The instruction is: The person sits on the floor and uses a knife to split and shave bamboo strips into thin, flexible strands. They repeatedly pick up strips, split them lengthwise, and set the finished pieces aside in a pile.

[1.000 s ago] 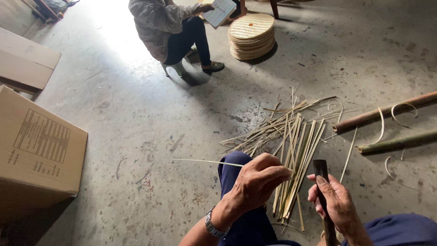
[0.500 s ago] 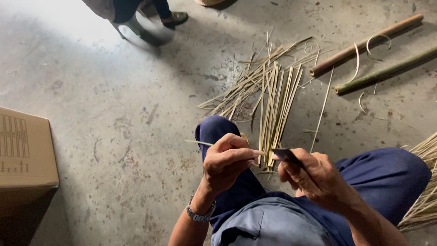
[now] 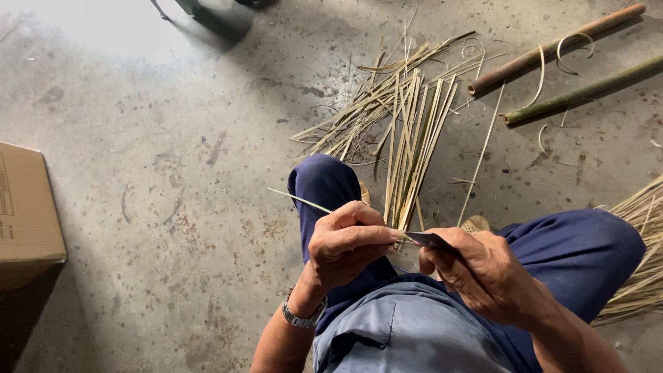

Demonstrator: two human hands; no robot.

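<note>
A thin bamboo strip [image 3: 304, 201] is being pinched by the closed left hand [image 3: 345, 245]; a dark knife blade [image 3: 429, 240] is being gripped by the closed right hand [image 3: 487, 273].

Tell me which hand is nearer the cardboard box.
Left. The left hand sits mid-frame, closer to the cardboard box at the left edge; the right hand is farther right, beyond the left hand.

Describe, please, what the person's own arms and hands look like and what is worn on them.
Both forearms are bare, with no sleeve in view. The left hand and the right hand wear no gloves and no rings that show. On the left wrist sits a silver metal wristwatch with a link band. The right wrist carries nothing visible.
</note>
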